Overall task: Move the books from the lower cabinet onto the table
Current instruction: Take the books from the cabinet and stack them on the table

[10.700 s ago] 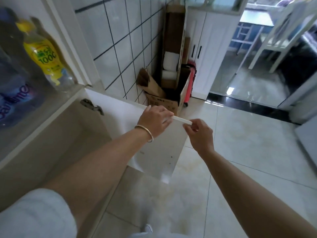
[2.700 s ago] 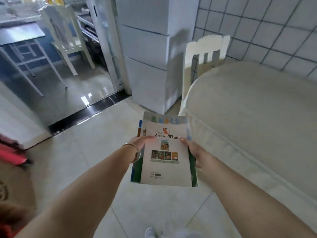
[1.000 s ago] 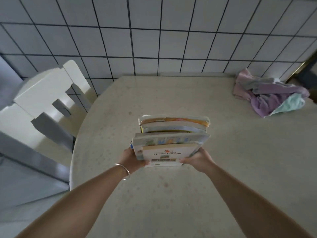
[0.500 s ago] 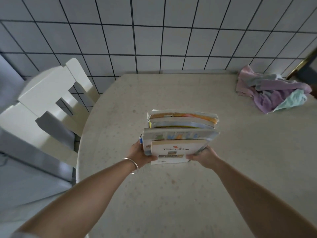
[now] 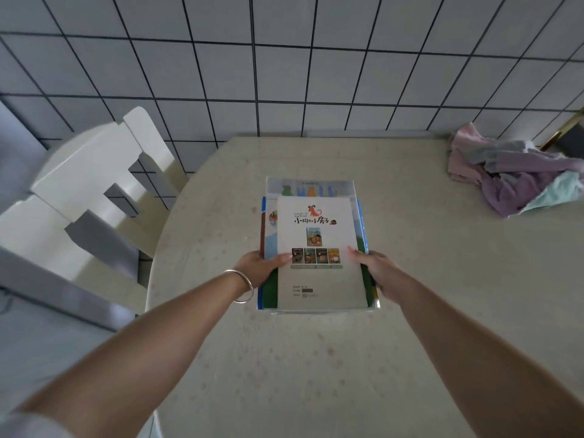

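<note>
Stack of books point(image 5: 316, 248) now flat on table point(image 5: 410, 311), tilted upright half second ago. Left hand point(image 5: 259, 268), right hand point(image 5: 377, 271) still grip stack's sides, thumbs on top cover. Release looks next.

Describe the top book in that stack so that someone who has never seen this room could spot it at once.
Start at the pale round table against the tiled wall. Near its middle lies a stack of books, held at its sides by the left hand and the right hand. The top book is the white one with red-and-black Chinese lettering and four small pictures in a row.
</note>
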